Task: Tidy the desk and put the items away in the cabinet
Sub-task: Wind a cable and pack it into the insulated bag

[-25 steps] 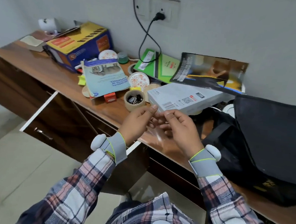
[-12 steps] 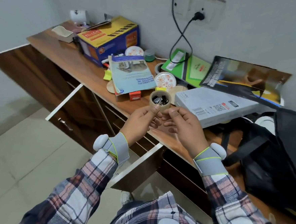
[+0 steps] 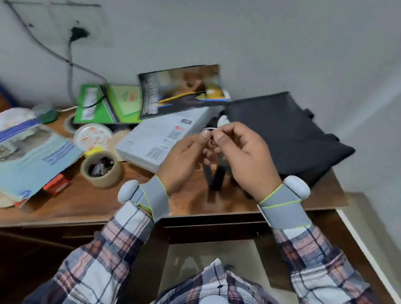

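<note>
**Desk still cluttered, both hands busy with one small piece**

My left hand (image 3: 185,158) and right hand (image 3: 239,154) are raised together above the desk (image 3: 84,205), knuckles up, thumbs nearly meeting. Each pinches one end of a thin pale piece (image 3: 209,128) between thumb and forefinger, and the other fingers curl loosely beneath. What the piece is I cannot tell; it is too small and blurred. It hangs in the air over the near corner of the white box (image 3: 157,139), touching nothing but my fingertips. Both wrists are bent slightly inward, with grey bands (image 3: 152,198) round them, and my forearms come up from below the desk edge.

Going by how things lie, I judge the tidying hardly begun. Just left of my left hand stands the tape roll (image 3: 101,168) with clips inside it. Beyond it the blue booklet (image 3: 25,158) lies over a red box (image 3: 56,184), and the patterned disc (image 3: 92,137) sits between the roll and the green notebook (image 3: 103,104). The magazine (image 3: 182,91) leans on the white box against the wall. The black bag (image 3: 283,136) fills the right end of the desk, behind my right hand. All of it is still on top. The cabinet (image 3: 213,226) below shows only its dark front, and I see nothing stored in it.
</note>
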### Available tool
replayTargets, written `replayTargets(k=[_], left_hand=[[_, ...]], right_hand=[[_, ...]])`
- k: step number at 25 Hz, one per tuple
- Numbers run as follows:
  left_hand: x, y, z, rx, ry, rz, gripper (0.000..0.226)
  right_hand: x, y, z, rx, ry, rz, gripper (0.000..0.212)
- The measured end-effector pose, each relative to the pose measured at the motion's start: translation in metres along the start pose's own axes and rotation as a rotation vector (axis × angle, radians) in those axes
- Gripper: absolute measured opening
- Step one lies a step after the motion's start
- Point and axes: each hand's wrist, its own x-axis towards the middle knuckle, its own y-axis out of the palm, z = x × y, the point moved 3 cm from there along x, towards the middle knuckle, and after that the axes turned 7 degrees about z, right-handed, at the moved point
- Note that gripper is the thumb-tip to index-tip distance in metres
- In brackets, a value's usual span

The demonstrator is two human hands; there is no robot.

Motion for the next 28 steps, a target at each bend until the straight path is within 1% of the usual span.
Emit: replayTargets(k=[1, 3, 6, 8, 11, 13, 15, 19, 24, 26, 28], left_hand=[[0.012, 0.018, -0.001, 0.018, -0.001, 0.069, 0.032], [0.027, 0.039, 0.002, 0.088, -0.036, 0.104, 0.022], [0.04, 0.059, 0.011, 0.15, -0.085, 0.124, 0.023], [0.045, 0.062, 0.014, 0.129, -0.08, 0.086, 0.023], [0.052, 0.062, 0.009, 0.068, -0.024, 0.024, 0.018], [0.057, 0.066, 0.003, 0.067, 0.023, 0.005, 0.018], [0.062, 0.074, -0.004, 0.044, 0.083, 0.0, 0.017], [0.078, 0.098, -0.024, 0.009, 0.206, 0.029, 0.022], [0.094, 0.12, -0.025, 0.071, 0.188, 0.076, 0.035], [0.096, 0.127, -0.019, 0.171, 0.149, 0.107, 0.034], [0.098, 0.131, -0.011, 0.422, 0.081, 0.176, 0.036]], right_hand=[[-0.007, -0.02, 0.004, -0.084, -0.031, -0.091, 0.009], [-0.016, -0.046, 0.009, -0.291, -0.072, -0.21, 0.008], [-0.028, -0.074, 0.009, -0.611, -0.064, -0.304, 0.016], [-0.029, -0.081, 0.002, -0.787, -0.02, -0.255, 0.027], [-0.026, -0.085, -0.011, -0.891, 0.047, -0.155, 0.04], [-0.023, -0.091, -0.018, -0.914, 0.053, -0.132, 0.042], [-0.018, -0.102, -0.02, -0.908, 0.02, -0.154, 0.037], [-0.004, -0.149, -0.009, -0.778, -0.132, -0.296, 0.026], [0.013, -0.213, 0.009, -0.664, -0.209, -0.47, 0.023], [0.019, -0.238, 0.012, -0.598, -0.208, -0.538, 0.025], [0.023, -0.263, 0.009, -0.543, -0.179, -0.602, 0.033]])
